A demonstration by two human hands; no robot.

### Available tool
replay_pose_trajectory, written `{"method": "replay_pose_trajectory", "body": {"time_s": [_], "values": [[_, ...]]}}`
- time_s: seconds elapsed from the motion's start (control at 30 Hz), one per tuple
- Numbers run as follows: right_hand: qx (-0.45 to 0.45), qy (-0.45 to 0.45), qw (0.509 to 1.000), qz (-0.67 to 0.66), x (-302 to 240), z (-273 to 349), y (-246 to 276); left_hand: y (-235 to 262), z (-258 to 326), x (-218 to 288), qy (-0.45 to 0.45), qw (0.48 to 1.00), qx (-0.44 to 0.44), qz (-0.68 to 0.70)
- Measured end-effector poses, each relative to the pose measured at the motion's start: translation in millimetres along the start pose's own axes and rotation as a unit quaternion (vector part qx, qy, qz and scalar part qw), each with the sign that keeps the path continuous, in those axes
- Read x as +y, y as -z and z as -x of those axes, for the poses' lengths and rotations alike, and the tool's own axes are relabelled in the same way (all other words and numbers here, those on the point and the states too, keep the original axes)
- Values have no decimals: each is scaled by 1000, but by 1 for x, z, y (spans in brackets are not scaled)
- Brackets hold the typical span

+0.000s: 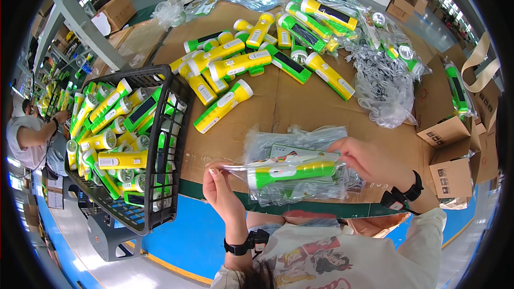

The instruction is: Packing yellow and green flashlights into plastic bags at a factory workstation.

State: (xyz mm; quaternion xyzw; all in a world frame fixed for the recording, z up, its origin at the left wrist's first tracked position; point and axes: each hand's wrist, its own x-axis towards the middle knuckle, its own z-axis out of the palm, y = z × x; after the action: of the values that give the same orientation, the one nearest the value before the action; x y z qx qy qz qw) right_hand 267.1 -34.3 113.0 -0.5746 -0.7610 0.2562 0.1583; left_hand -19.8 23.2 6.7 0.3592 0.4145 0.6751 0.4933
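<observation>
Left grip [220,184] pinching the open end of a clear plastic bag [284,167] holding a green torch [292,174]; right grip [369,161] clasping the bag's far end. Under both, a stack of empty bags [300,139] on the cardboard-covered counter [300,101]. Left of the left grip, a black basket [160,182] full of yellow-green torches [115,115]. Beyond, loose torches [235,64].

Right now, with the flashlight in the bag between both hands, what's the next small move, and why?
Probably push the green flashlight deeper into the clear bag: the left hand pinches the bag's end and the right hand holds the other, above the stack of empty bags.
</observation>
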Motion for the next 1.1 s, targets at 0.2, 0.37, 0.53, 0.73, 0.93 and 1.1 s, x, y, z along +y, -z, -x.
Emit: {"method": "replay_pose_trajectory", "body": {"time_s": [0.2,0.37,0.53,0.73,0.93,1.1], "values": [[399,-66,910,95,63,27,66,6,24,4,-42,976,-125,-175],[538,-173,816,-121,117,64,167,15,35,9,-45,957,-170,-229],[580,-149,758,-260,182,34,202,16,38,9,-47,950,-175,-254],[574,-151,768,-241,154,-13,133,15,40,8,-130,939,-166,-270],[199,74,969,126,15,1,-10,32,40,5,-92,911,-236,-326],[91,118,971,186,12,16,-90,9,42,2,-134,862,-315,-373]]}}
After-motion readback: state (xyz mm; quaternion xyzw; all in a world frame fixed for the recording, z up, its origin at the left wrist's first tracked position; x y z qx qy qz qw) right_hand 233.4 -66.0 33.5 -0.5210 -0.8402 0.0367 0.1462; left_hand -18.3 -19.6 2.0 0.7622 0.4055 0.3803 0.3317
